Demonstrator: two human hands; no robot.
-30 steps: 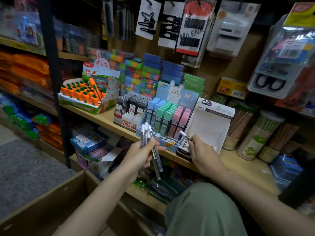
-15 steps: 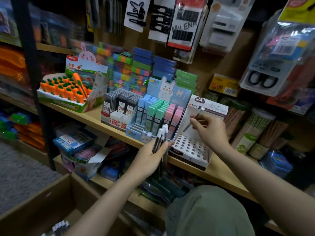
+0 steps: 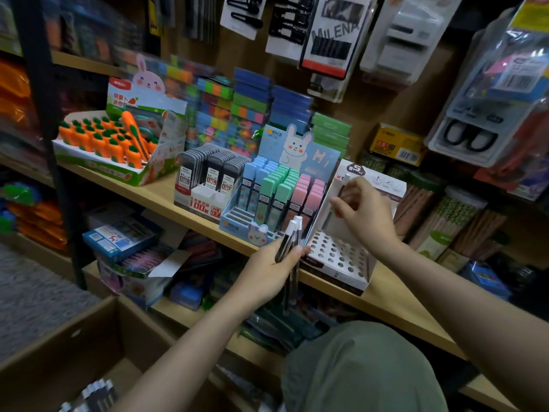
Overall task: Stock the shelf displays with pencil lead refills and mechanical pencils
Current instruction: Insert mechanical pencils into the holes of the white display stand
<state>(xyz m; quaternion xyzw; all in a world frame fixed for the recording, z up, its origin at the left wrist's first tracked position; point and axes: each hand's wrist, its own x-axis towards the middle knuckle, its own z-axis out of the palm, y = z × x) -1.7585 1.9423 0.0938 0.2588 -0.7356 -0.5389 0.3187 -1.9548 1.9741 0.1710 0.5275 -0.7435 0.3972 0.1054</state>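
My left hand [image 3: 269,270] grips a bundle of black mechanical pencils with white caps [image 3: 292,239] in front of the shelf edge. My right hand [image 3: 367,215] pinches a single mechanical pencil [image 3: 341,191], held upright over the back rows of a white display box with a grid of round holes [image 3: 338,257]. To the left of that box stand a blue rabbit display of pastel lead refill cases [image 3: 276,191] and a white display of dark lead refill cases [image 3: 212,176].
An orange carrot-shaped item display [image 3: 110,144] stands at the left of the wooden shelf [image 3: 395,298]. Jars of wooden pencils [image 3: 445,221] stand at the right. Packaged goods hang above. An open cardboard box [image 3: 74,361] sits on the floor at lower left, with more pencils [image 3: 92,396] inside.
My right hand has stayed over the holed display box with its single pencil, shifting slightly. My left hand holds its bundle lower and closer to the box front. The camera has moved nearer.
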